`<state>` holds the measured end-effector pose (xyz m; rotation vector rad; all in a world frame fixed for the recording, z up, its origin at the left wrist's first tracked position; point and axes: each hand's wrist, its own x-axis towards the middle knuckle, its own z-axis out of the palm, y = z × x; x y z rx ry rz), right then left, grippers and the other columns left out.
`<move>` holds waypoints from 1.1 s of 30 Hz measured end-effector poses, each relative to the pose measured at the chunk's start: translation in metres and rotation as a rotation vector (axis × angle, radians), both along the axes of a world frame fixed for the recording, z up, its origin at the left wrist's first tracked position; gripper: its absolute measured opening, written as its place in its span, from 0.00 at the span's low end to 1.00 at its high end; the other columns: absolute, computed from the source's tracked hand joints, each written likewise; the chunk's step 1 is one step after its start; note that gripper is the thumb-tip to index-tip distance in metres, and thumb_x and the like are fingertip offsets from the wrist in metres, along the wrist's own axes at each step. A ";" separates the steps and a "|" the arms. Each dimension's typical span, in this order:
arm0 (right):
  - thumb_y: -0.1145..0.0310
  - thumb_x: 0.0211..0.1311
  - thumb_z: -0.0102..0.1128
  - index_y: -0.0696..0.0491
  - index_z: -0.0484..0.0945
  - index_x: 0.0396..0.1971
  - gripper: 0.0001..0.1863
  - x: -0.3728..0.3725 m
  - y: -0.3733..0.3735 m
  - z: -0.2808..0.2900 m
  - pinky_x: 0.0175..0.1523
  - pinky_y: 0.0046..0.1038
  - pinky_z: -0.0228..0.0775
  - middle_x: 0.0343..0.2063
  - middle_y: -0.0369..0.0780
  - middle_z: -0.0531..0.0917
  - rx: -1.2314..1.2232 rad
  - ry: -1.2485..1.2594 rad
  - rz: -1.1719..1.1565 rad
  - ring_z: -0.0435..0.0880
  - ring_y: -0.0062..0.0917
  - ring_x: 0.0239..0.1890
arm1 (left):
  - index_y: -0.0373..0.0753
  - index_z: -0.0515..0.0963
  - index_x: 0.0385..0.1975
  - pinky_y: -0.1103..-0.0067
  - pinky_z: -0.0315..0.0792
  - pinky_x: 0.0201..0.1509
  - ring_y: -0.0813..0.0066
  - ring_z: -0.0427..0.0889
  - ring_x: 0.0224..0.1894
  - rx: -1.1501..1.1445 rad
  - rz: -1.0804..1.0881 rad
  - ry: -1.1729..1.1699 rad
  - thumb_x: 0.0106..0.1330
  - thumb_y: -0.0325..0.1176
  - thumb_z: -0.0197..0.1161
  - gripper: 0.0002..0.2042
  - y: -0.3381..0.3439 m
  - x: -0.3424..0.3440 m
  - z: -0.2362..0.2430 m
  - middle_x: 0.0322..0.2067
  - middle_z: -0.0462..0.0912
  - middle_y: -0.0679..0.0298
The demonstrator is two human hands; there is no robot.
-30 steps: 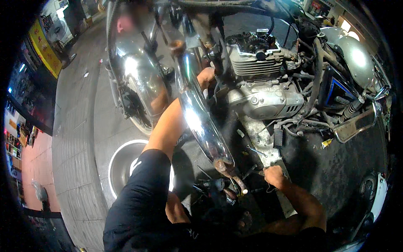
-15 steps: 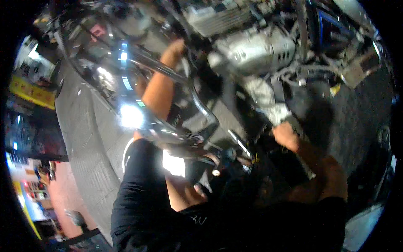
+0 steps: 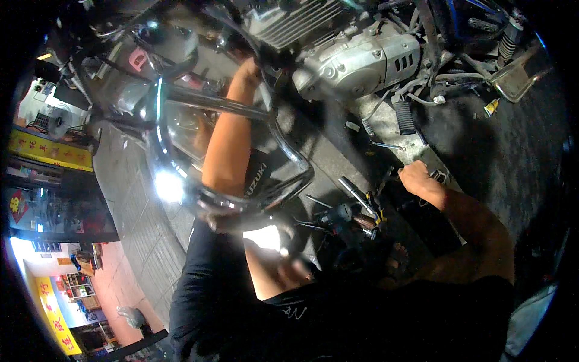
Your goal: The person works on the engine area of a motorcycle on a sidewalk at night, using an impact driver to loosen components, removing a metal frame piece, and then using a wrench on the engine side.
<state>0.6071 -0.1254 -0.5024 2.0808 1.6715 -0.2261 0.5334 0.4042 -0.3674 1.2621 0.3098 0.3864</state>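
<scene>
My left arm reaches up behind a motorcycle's chrome crash bar (image 3: 211, 101). The left hand (image 3: 247, 73) is at the front of the engine, beside the finned cylinder (image 3: 298, 24); dark parts hide its fingers. Lower right, my right hand (image 3: 419, 181) is closed, its fingers curled in. What it holds, if anything, is hidden. It hovers over a dark area right of the loose tools. Among these lie a shiny metal bar tool (image 3: 351, 188) and a yellow-and-black handled tool (image 3: 377, 208). A small wrench (image 3: 386, 145) lies beyond the right hand, near the black rubber footpeg (image 3: 405, 119).
The silver engine cover (image 3: 356, 66) fills the upper middle. A metal plate-like part (image 3: 518, 81) juts out at the right, with a small yellow tube (image 3: 491, 107) on the ground below. Grey paving (image 3: 136, 199) runs along the left. A bright lamp glares near the crash bar.
The head view has shifted slightly and is sharper now. My left hand stays at the engine's front. My right hand appears slightly higher in the picture, still closed.
</scene>
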 end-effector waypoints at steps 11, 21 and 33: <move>0.67 0.54 0.56 0.51 0.75 0.43 0.15 0.014 -0.085 -0.037 0.43 0.42 0.73 0.34 0.45 0.83 -0.229 0.211 -0.453 0.83 0.41 0.39 | 0.34 0.78 0.43 0.72 0.72 0.50 0.66 0.79 0.41 0.873 0.063 0.272 0.64 0.35 0.58 0.13 -0.017 -0.159 -0.061 0.38 0.81 0.58; 0.65 0.48 0.65 0.59 0.76 0.41 0.20 -0.022 -0.109 -0.047 0.49 0.43 0.70 0.38 0.53 0.80 -0.147 0.609 -0.408 0.79 0.46 0.46 | 0.38 0.76 0.50 0.73 0.73 0.50 0.66 0.80 0.48 1.428 -0.530 0.446 0.61 0.36 0.59 0.18 -0.243 -0.232 -0.158 0.47 0.80 0.58; 0.62 0.51 0.63 0.60 0.79 0.36 0.17 -0.060 0.018 -0.051 0.46 0.42 0.72 0.34 0.50 0.82 -0.370 0.621 -0.033 0.81 0.45 0.41 | 0.38 0.75 0.45 0.74 0.76 0.37 0.66 0.81 0.37 -0.728 0.221 0.685 0.62 0.38 0.62 0.15 -0.383 -0.322 -0.303 0.36 0.81 0.61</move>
